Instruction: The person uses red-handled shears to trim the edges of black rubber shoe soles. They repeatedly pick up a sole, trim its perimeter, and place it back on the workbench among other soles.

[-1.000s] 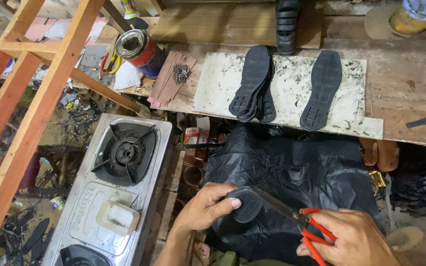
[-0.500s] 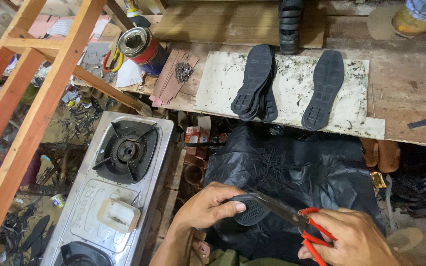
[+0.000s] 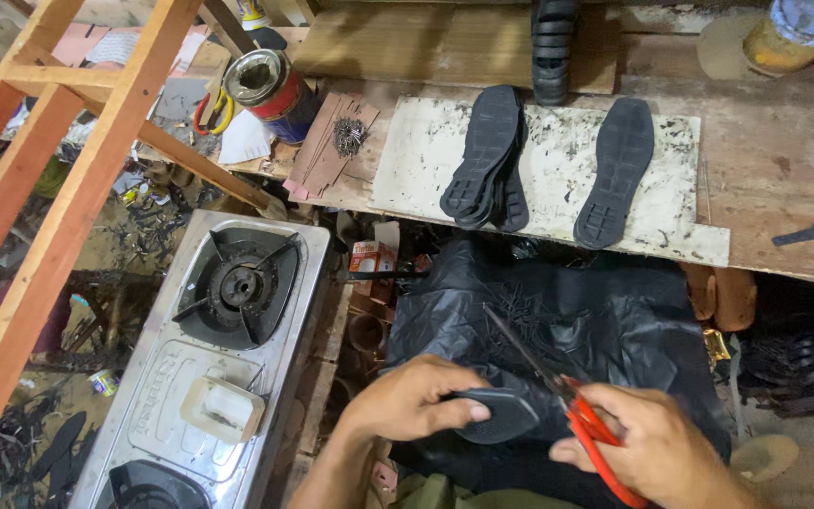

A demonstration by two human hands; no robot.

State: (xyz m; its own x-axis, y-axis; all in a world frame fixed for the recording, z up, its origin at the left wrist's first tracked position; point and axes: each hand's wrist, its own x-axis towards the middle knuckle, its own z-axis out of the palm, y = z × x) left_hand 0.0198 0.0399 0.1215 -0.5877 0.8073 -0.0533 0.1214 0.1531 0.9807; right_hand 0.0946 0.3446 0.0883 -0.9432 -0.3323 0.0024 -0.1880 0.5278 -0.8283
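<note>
My left hand (image 3: 412, 403) grips a black rubber shoe sole (image 3: 501, 415) over a black plastic sheet (image 3: 605, 330) spread across my lap. My right hand (image 3: 657, 448) holds red-handled scissors (image 3: 567, 401); their dark blades point up and to the left, just above the sole. On the workbench beyond lie a stack of black soles (image 3: 487, 160) and a single black sole (image 3: 619, 170), all on a stained white board (image 3: 558, 179).
A steel gas stove (image 3: 228, 358) stands at the left. An orange wooden frame (image 3: 68, 188) crosses the upper left. A tin can (image 3: 270, 90) and a pile of small nails (image 3: 349, 137) sit on the wooden bench (image 3: 784, 198). Scraps litter the floor at left.
My left hand has turned the sole and closed further over it. The scissors have shifted slightly, with the blades lifted off the sole's edge.
</note>
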